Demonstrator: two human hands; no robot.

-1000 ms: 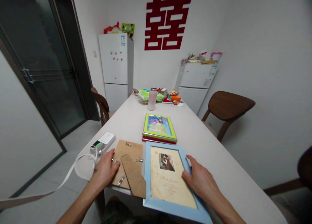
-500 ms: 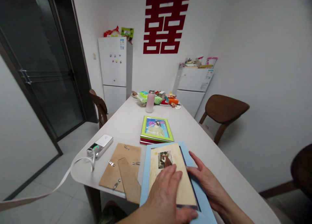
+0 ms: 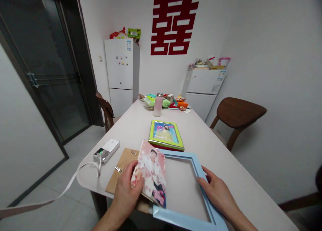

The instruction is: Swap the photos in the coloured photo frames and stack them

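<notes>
A dark door (image 3: 35,46) stands at upper left, above a grey floor (image 3: 72,209). A white fridge (image 3: 120,73) stands left of upper centre, a brown chair (image 3: 240,112) at middle right.

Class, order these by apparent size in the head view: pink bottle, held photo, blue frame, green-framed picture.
1. Blue frame
2. Held photo
3. Green-framed picture
4. Pink bottle
The photo is nearer the camera than the green-framed picture, so their true order is unsure.

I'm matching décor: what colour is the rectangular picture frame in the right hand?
Light blue; the rectangular picture frame shows best in the head view.
</notes>
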